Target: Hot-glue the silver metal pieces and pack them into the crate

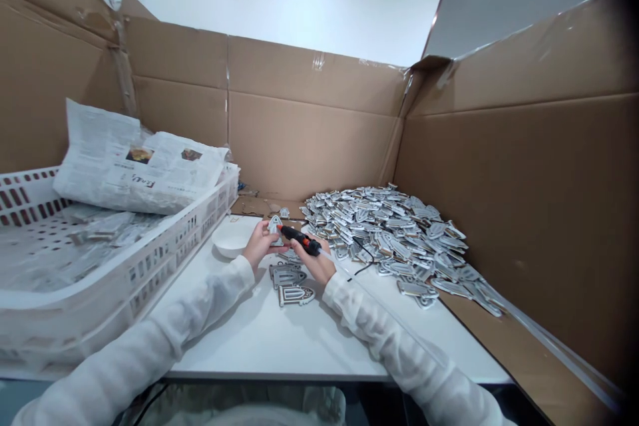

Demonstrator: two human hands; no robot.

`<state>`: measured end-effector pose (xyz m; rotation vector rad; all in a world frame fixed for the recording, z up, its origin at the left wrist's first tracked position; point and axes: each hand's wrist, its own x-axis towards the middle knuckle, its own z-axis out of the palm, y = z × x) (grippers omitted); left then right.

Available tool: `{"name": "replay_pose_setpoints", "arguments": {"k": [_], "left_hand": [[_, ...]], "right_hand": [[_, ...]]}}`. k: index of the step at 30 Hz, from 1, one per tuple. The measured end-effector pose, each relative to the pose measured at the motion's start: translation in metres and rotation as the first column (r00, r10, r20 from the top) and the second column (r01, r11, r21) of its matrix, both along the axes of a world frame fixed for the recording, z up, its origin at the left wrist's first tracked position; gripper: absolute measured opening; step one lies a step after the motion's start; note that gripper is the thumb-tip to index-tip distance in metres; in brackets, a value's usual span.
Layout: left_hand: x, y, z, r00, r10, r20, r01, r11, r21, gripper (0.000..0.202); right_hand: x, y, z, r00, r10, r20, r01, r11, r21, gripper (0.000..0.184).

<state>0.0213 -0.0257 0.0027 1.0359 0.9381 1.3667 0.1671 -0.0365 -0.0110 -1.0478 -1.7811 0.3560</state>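
My left hand point(259, 244) is closed on a small silver arch-shaped piece point(274, 223), held up over the white table point(279, 339). My right hand point(315, 265) grips a black and orange pen-like tool point(298, 238) whose tip touches that piece. A cable runs from the tool to the right. Three similar arch-shaped pieces point(292, 283) lie flat on the table just below my hands. A small white bowl point(232, 239) sits left of my left hand.
A large heap of the same silver pieces point(394, 233) covers the table's right side. A white slotted plastic crate point(150, 259) with plastic film and a folded newspaper point(134, 160) stands at left. Cardboard walls point(309, 126) enclose the table on three sides.
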Motion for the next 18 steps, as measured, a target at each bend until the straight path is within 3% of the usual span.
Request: {"name": "replay_pose_setpoints", "arguments": {"k": [18], "left_hand": [[0.0003, 0.0028, -0.0050, 0.998, -0.048, -0.050, 0.051, 0.996, 0.077, 0.029]], "right_hand": [[0.0011, -0.0020, 0.0036, 0.999, 0.030, -0.029, -0.031, 0.999, -0.010, 0.026]]}}
